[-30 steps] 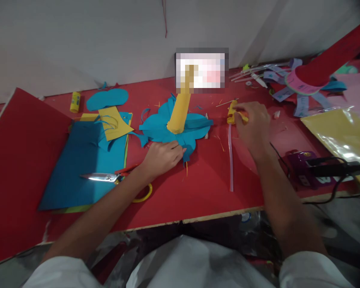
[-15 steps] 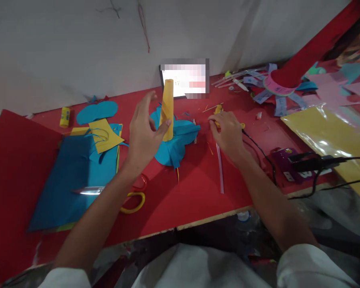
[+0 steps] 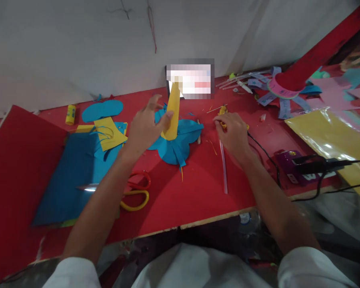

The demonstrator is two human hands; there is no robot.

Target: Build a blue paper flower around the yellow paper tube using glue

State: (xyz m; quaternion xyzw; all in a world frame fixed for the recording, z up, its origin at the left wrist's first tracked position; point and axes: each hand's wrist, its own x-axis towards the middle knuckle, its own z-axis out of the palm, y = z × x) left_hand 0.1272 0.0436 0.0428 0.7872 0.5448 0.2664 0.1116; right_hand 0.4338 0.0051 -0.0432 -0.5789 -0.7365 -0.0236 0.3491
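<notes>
A yellow paper tube stands on a blue paper flower shape, leaning slightly right. My left hand is beside the tube with fingers spread, its thumb in front of the tube; whether it touches cannot be seen. My right hand is curled over a yellow glue gun, which it partly hides. A translucent glue stick extends below that hand. Scissors with red and yellow handles lie near my left forearm, partly covered by it.
Blue sheets and yellow paper scraps lie left, near a yellow glue tube. A blurred screen leans against the wall. On the right are a purple box, black cords and a yellow plastic-covered pack.
The view has shifted slightly, moving everything a little right. The yellow tube now leans more to the right, and my left thumb is higher along it. My right hand stays over the glue gun.
</notes>
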